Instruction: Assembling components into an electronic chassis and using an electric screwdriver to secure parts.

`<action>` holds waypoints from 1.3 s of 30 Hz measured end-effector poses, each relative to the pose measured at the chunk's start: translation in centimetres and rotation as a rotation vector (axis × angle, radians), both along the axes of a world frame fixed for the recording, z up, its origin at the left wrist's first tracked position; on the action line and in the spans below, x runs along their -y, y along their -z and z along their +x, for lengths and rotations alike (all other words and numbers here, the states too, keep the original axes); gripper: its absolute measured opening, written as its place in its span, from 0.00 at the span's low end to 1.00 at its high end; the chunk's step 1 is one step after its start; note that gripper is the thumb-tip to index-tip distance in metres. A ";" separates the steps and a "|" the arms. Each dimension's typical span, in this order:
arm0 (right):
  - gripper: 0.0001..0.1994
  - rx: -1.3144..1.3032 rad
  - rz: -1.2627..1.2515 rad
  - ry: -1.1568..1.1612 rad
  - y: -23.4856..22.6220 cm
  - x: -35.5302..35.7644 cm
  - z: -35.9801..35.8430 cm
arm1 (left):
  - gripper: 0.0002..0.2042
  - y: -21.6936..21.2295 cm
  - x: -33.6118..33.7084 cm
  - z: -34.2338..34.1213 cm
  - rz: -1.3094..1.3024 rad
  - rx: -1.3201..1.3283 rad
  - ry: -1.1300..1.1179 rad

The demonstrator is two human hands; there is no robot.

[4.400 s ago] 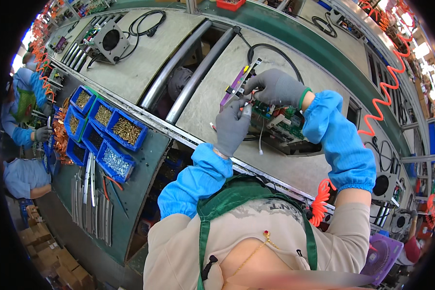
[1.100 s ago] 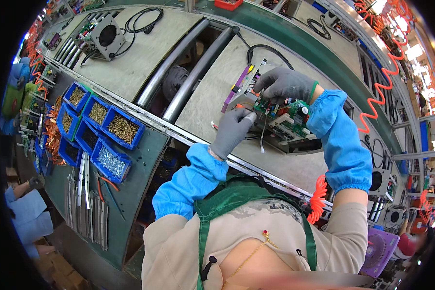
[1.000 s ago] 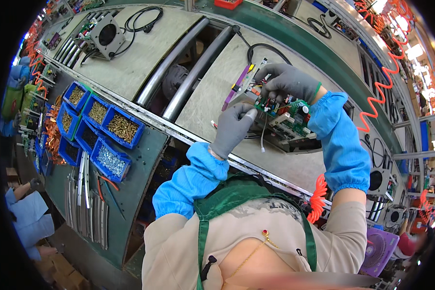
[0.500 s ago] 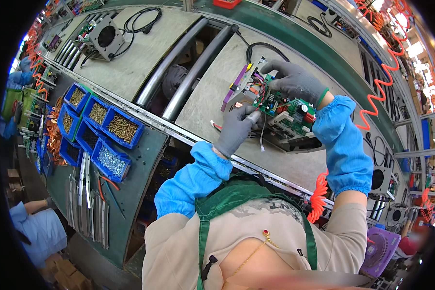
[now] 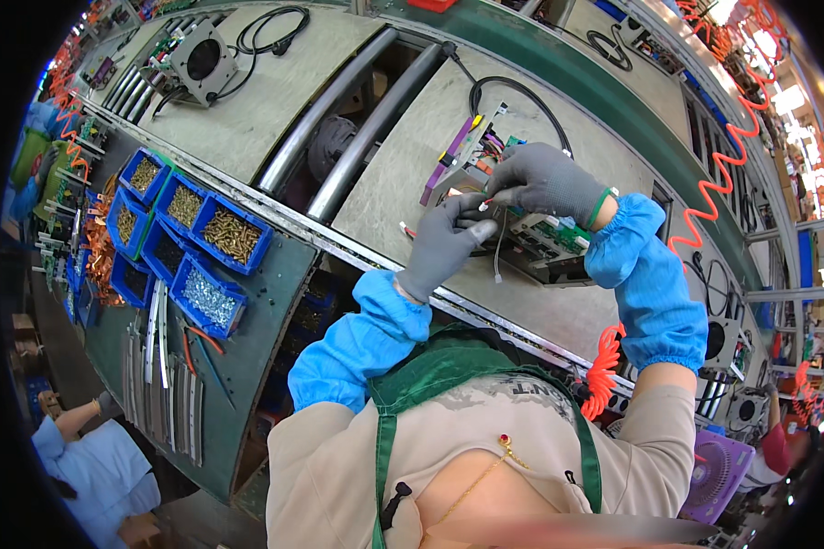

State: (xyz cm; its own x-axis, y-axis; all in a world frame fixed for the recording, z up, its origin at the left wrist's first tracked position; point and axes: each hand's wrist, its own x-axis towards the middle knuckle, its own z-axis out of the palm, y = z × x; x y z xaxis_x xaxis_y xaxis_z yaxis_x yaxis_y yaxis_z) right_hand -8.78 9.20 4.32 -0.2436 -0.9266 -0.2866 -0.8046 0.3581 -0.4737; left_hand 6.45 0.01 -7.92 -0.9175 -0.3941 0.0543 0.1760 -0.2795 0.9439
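A partly open electronic unit with a green circuit board lies on the board in front of me. A purple strip runs along its left side. Over its front, my gloved right hand pinches a thin wire with a small white connector. Close beside that connector is my gloved left hand, its thumb and fingers drawn together; what they grip is hidden. Below the hands a pale wire hangs with a white plug at its end. Both hands cover part of the circuit board.
Blue bins of screws and small parts stand on a green bench at left, beside metal strips and hand tools. Steel rollers separate my work board from another holding a similar unit. An orange coiled hose hangs near my right elbow.
My right hand has come left and down from the circuit board to meet my left hand. A white connector now shows between them. The unit stays in place.
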 end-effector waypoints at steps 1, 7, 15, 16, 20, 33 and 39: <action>0.08 -0.042 -0.025 -0.027 0.2 -0.1 -0.1 | 0.12 0.0 0.2 0.2 0.038 0.018 0.035; 0.09 -0.077 -0.101 -0.002 0.7 -0.4 0.5 | 0.13 -0.2 0.7 0.0 -0.045 0.089 0.078; 0.09 -0.036 -0.241 -0.004 0.3 -0.1 0.9 | 0.13 0.9 0.6 -0.8 0.628 0.048 0.280; 0.09 -0.010 -0.189 -0.002 0.3 -0.1 0.9 | 0.13 1.0 0.7 -0.8 0.738 0.020 0.333; 0.08 -0.041 -0.262 -0.029 0.8 0.1 0.6 | 0.11 1.0 1.1 -0.8 0.786 0.097 0.364; 0.09 -0.403 0.048 0.129 0.6 1.8 0.9 | 0.17 1.5 0.7 -1.1 0.257 0.085 0.256; 0.09 -0.578 0.152 0.138 0.1 3.7 2.6 | 0.19 1.3 1.3 -1.0 0.194 0.071 0.309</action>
